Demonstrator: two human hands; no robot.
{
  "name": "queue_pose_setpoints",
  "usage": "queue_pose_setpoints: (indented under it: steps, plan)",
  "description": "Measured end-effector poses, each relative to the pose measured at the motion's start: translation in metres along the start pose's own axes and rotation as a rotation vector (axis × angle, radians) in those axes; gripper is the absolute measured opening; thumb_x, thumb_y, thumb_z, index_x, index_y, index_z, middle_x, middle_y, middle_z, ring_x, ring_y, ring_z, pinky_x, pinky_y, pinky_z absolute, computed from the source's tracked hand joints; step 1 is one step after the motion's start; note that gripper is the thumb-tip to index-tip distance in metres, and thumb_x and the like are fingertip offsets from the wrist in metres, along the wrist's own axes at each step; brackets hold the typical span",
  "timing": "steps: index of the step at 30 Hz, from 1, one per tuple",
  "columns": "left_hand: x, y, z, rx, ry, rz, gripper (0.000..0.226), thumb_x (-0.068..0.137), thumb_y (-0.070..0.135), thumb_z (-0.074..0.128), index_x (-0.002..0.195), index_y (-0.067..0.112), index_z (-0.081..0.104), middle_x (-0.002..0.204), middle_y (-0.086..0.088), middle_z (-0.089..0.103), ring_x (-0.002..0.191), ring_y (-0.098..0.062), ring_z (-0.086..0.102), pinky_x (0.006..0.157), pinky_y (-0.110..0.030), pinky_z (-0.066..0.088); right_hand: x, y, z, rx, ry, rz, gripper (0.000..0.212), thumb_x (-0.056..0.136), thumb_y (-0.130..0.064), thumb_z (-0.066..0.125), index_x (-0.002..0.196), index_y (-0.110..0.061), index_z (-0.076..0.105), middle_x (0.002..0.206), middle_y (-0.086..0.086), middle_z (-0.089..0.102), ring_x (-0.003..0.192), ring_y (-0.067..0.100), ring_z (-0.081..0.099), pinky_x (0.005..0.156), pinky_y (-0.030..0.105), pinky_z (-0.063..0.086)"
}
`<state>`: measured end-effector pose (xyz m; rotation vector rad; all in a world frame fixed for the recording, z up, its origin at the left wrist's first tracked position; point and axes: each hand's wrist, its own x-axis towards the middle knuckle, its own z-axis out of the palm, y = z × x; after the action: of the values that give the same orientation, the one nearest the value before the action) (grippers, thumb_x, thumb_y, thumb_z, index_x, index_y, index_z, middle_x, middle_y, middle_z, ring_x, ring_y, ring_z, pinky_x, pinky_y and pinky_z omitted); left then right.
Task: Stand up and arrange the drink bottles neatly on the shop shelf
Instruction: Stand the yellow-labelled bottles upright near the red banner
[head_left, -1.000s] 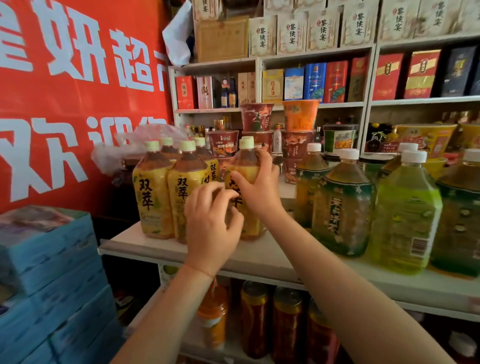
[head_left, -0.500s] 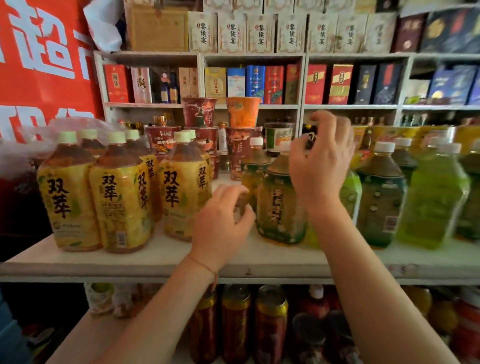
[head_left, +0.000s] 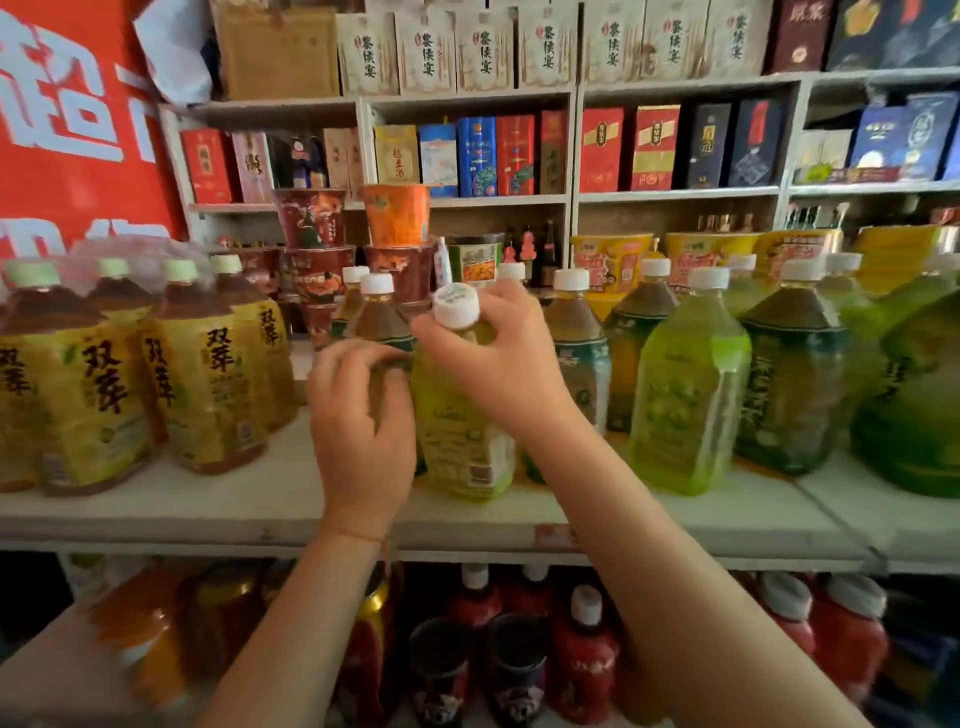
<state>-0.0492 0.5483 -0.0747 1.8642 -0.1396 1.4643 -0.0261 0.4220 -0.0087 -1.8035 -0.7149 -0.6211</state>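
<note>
A light green drink bottle (head_left: 460, 441) with a white cap stands tilted toward me near the front of the white shelf (head_left: 208, 512). My right hand (head_left: 498, 358) grips its neck just under the cap. My left hand (head_left: 361, 415) wraps its left side, in front of a dark green-labelled bottle (head_left: 376, 317). Yellow-labelled tea bottles (head_left: 208, 374) stand in a group at the left. More dark green bottles (head_left: 789, 374) and another light green bottle (head_left: 685, 395) stand in rows to the right.
Stacked instant-noodle cups (head_left: 397, 215) sit behind the bottles. Boxed goods (head_left: 478, 156) fill the upper shelves. Red bottles (head_left: 582, 660) and cans stand on the shelf below. A red banner (head_left: 72, 130) hangs at the left.
My view has shifted right from the yellow bottles. My right hand left the yellow bottle, reached back over the green ones and now holds a light green bottle at the shelf front; my left hand joined it.
</note>
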Motion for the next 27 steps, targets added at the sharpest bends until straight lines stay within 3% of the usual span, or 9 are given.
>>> queue_pose_setpoints:
  steps: [5,8,11,13,14,16,18,22,27]
  plan:
    - [-0.007,0.044,0.011,-0.402,0.027,-0.492,0.030,0.105,0.015,0.045,0.090,0.023,0.069,0.088,0.012,0.068,0.081,0.004,0.063,0.071,-0.019,0.049,-0.021,-0.003,-0.036,0.208,0.057,-0.018,0.023,0.088,-0.039,0.076,0.084,-0.016,0.075,0.087,-0.002,0.071,0.087,0.016,0.065,0.081,0.045,0.055]
    - [-0.009,0.058,0.020,-0.551,-0.025,-0.616,0.036,0.103,0.015,0.050,0.079,0.024,0.075,0.085,0.002,0.071,0.082,-0.011,0.066,0.074,-0.030,0.050,-0.024,-0.013,-0.072,0.356,0.079,0.033,0.031,0.087,-0.037,0.078,0.078,-0.008,0.073,0.078,0.010,0.073,0.075,0.026,0.071,0.073,0.051,0.059]
    - [-0.009,0.070,0.036,-0.653,-0.179,-0.759,0.026,0.092,0.022,0.065,0.072,0.029,0.079,0.083,0.001,0.076,0.089,-0.025,0.068,0.083,-0.041,0.053,-0.016,-0.021,-0.115,0.491,0.101,0.133,0.033,0.086,-0.031,0.080,0.072,-0.003,0.070,0.068,0.016,0.068,0.063,0.026,0.064,0.063,0.042,0.055]
    - [-0.009,0.078,0.050,-0.448,-0.291,-0.707,0.007,0.087,0.025,0.072,0.087,0.030,0.078,0.095,0.005,0.075,0.097,-0.020,0.069,0.092,-0.045,0.056,-0.012,-0.019,-0.137,0.489,0.101,0.222,0.038,0.083,-0.033,0.082,0.077,0.003,0.072,0.067,0.012,0.067,0.061,0.024,0.062,0.060,0.040,0.052]
    - [-0.009,0.084,0.058,-0.354,-0.345,-0.627,0.014,0.088,0.023,0.076,0.101,0.028,0.073,0.103,0.009,0.071,0.100,-0.011,0.067,0.095,-0.040,0.056,-0.011,-0.016,-0.147,0.467,0.104,0.242,0.044,0.081,-0.035,0.083,0.080,0.007,0.070,0.067,0.012,0.067,0.061,0.024,0.062,0.060,0.041,0.052]
    - [-0.011,0.100,0.074,-0.194,-0.417,-0.473,0.055,0.086,0.025,0.080,0.133,0.029,0.052,0.127,0.012,0.058,0.113,-0.002,0.057,0.103,-0.025,0.048,-0.011,-0.007,-0.164,0.389,0.134,0.248,0.049,0.077,-0.039,0.084,0.076,0.007,0.068,0.066,0.013,0.064,0.060,0.025,0.060,0.061,0.042,0.050]
    - [-0.014,0.112,0.092,0.002,-0.473,-0.426,0.096,0.080,0.039,0.084,0.155,0.031,0.024,0.152,0.001,0.035,0.136,-0.015,0.040,0.113,-0.035,0.036,-0.012,0.001,-0.180,0.303,0.165,0.259,0.047,0.077,-0.041,0.083,0.074,0.003,0.068,0.068,0.020,0.067,0.060,0.029,0.063,0.061,0.045,0.054]
    - [-0.018,0.122,0.117,0.362,-0.429,-0.369,0.117,0.074,0.060,0.081,0.158,0.035,0.004,0.148,-0.015,0.032,0.133,-0.034,0.042,0.105,-0.051,0.044,-0.013,0.010,-0.209,0.186,0.183,0.282,0.055,0.080,-0.044,0.081,0.088,0.010,0.070,0.083,0.025,0.073,0.069,0.040,0.070,0.067,0.049,0.060]
    - [-0.016,0.115,0.114,0.386,-0.431,-0.323,0.108,0.081,0.049,0.080,0.158,0.037,0.006,0.145,-0.015,0.037,0.130,-0.037,0.047,0.100,-0.049,0.048,-0.010,0.020,-0.233,-0.079,0.271,0.267,0.051,0.084,-0.047,0.075,0.050,-0.018,0.052,0.048,-0.007,0.047,0.047,0.014,0.044,0.052,0.027,0.034]
